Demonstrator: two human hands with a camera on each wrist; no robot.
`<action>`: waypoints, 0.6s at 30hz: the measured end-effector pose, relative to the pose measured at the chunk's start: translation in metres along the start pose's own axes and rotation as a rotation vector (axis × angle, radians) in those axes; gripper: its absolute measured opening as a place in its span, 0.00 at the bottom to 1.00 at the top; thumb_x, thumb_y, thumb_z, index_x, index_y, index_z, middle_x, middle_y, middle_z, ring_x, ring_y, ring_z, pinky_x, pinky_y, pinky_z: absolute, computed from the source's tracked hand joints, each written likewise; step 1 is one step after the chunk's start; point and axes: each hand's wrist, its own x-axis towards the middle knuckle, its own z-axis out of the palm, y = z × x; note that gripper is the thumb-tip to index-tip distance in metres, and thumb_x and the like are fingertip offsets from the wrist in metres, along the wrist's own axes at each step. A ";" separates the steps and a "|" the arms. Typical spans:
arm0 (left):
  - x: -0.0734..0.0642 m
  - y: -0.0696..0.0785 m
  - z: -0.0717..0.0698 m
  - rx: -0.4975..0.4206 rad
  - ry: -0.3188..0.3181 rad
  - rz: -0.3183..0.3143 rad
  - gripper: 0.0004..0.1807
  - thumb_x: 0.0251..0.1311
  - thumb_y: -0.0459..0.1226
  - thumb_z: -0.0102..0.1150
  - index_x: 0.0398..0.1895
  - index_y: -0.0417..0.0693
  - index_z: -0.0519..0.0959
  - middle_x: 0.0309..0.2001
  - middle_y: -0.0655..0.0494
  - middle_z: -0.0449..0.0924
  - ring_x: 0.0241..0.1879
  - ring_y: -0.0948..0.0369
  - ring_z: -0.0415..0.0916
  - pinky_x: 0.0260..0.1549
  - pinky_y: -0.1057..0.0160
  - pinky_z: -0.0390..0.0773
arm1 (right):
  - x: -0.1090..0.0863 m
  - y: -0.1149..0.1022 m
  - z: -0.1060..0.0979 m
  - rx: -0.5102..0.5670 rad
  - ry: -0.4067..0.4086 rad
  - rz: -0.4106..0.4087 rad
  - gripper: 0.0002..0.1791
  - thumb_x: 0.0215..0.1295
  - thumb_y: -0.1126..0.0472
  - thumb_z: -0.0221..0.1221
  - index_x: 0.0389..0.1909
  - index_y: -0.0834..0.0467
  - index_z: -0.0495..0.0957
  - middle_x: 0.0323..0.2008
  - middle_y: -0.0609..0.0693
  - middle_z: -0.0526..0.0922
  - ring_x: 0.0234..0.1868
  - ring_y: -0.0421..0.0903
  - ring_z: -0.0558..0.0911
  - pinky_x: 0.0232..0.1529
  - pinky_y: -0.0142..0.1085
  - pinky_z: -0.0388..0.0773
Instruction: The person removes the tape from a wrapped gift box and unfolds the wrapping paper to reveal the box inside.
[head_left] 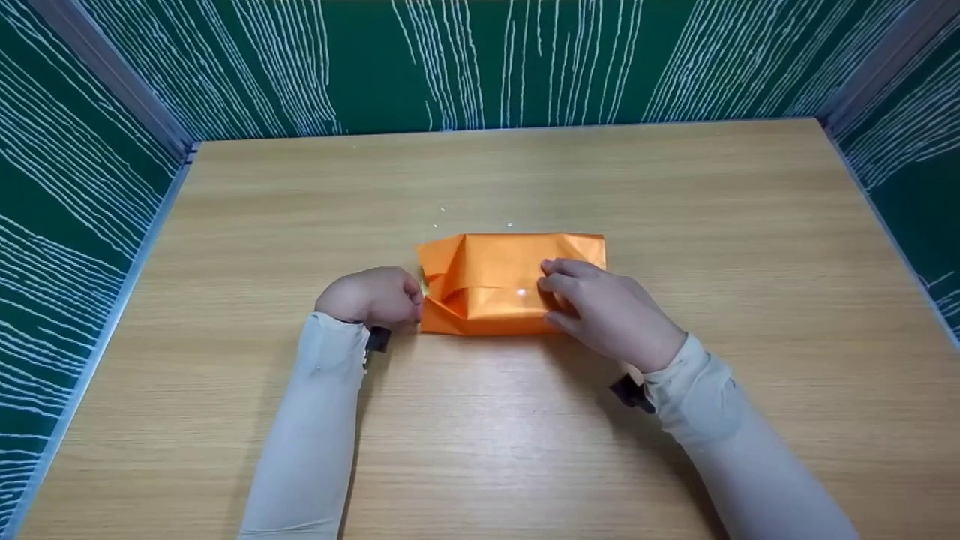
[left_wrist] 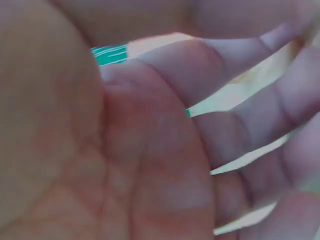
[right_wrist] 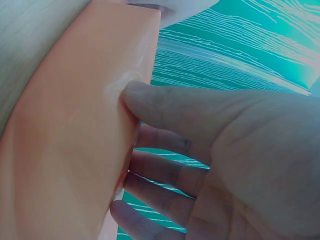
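A box-like parcel in shiny orange wrapping paper (head_left: 502, 262) lies on the table, its left end folded inward into creased flaps and its right end flattened. At that left end my left hand (head_left: 375, 295) has its fingers curled in against the paper's edge; the fingertips are hidden in the head view. The left wrist view shows mostly palm and bent fingers (left_wrist: 225, 135). My right hand (head_left: 619, 311) holds the parcel's right part from above, thumb toward the near side. In the right wrist view the thumb (right_wrist: 165, 102) presses the orange paper (right_wrist: 70, 115), fingers along its edge.
The wood-grain table (head_left: 487, 450) has a few tiny white scraps (head_left: 510, 225) behind the parcel. Green walls (head_left: 375, 67) with white streaks rise at the back and both sides. Both forearms wear pale sleeves (head_left: 300, 435).
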 end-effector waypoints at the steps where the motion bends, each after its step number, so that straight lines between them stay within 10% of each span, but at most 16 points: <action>1: 0.000 0.001 -0.001 -0.017 0.014 0.000 0.08 0.66 0.39 0.55 0.31 0.48 0.81 0.29 0.58 0.73 0.30 0.58 0.69 0.31 0.62 0.65 | 0.000 0.000 0.000 0.002 -0.001 -0.001 0.21 0.66 0.59 0.70 0.57 0.62 0.83 0.67 0.61 0.77 0.68 0.58 0.77 0.56 0.56 0.81; 13: -0.020 0.027 -0.004 -0.099 0.265 -0.020 0.14 0.72 0.47 0.55 0.32 0.48 0.77 0.27 0.54 0.70 0.28 0.55 0.70 0.29 0.61 0.66 | 0.000 0.000 0.000 0.007 0.007 -0.012 0.20 0.66 0.59 0.70 0.56 0.62 0.83 0.67 0.60 0.78 0.67 0.58 0.78 0.53 0.56 0.82; 18: -0.028 0.049 -0.002 -0.069 0.454 0.138 0.11 0.72 0.48 0.59 0.44 0.52 0.80 0.40 0.55 0.77 0.41 0.56 0.74 0.42 0.59 0.76 | 0.000 0.000 0.000 0.005 0.002 -0.008 0.20 0.66 0.58 0.70 0.56 0.62 0.83 0.67 0.60 0.77 0.67 0.58 0.77 0.54 0.56 0.82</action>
